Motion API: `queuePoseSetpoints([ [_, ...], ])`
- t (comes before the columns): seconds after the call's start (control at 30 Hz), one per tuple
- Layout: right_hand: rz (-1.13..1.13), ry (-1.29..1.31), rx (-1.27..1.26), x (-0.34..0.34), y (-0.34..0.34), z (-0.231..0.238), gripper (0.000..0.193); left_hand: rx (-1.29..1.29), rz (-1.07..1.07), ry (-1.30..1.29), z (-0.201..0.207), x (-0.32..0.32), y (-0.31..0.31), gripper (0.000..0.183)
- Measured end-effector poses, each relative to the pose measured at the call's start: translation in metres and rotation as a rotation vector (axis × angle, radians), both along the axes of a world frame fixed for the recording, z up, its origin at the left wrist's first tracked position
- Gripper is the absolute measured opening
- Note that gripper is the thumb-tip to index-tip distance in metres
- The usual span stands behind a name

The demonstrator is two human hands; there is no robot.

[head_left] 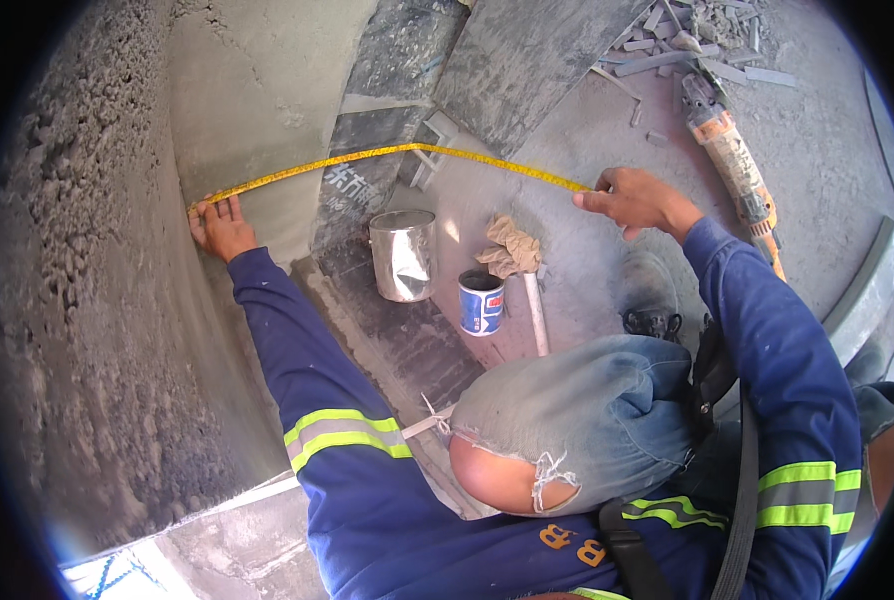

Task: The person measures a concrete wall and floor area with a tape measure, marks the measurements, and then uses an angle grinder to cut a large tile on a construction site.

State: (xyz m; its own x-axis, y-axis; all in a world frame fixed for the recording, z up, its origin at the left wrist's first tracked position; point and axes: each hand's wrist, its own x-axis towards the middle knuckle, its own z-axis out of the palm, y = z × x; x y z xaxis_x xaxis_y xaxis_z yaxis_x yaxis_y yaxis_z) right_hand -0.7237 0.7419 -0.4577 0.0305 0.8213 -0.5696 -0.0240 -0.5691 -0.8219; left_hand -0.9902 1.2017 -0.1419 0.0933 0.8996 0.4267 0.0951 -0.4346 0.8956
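Observation:
A yellow tape measure (367,154) stretches between my two hands, bent at a shallow peak about midway. My left hand (223,228) pinches its one end low against the rough concrete wall (77,250). On the other side, my right hand (635,200) grips the blade between thumb and fingers; any case is hidden in the palm. Below the tape stand a shiny open metal can (404,262) and a smaller blue and white can (481,305). Crumpled brown paper (510,246) lies beside them, near a pale stick (535,312).
An orange angle grinder (733,165) lies on the dusty floor at the right. Broken tile strips (667,55) are heaped at the top right. A large dark slab (527,65) lies at the far side. My bent knee (512,480) is close to the cans.

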Motion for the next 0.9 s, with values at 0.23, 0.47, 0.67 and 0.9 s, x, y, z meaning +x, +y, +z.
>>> queuePoseSetpoints([
  [0.23,-0.001,0.017,0.024,-0.003,0.002,-0.013,0.079,-0.049,-0.118,0.002,0.006,-0.018,0.017,0.035],
  [0.47,0.032,-0.101,0.042,0.039,-0.022,0.029,0.069,-0.014,-0.054,0.006,-0.007,-0.034,0.019,0.042],
  [0.67,0.117,-0.563,0.154,0.136,-0.047,0.110,0.068,-0.367,-0.004,-0.288,-0.073,-0.055,-0.008,0.048],
  [0.9,0.050,-0.765,0.506,0.166,-0.077,0.220,0.061,-1.014,-0.629,-0.097,-0.136,0.086,-0.239,0.028],
])
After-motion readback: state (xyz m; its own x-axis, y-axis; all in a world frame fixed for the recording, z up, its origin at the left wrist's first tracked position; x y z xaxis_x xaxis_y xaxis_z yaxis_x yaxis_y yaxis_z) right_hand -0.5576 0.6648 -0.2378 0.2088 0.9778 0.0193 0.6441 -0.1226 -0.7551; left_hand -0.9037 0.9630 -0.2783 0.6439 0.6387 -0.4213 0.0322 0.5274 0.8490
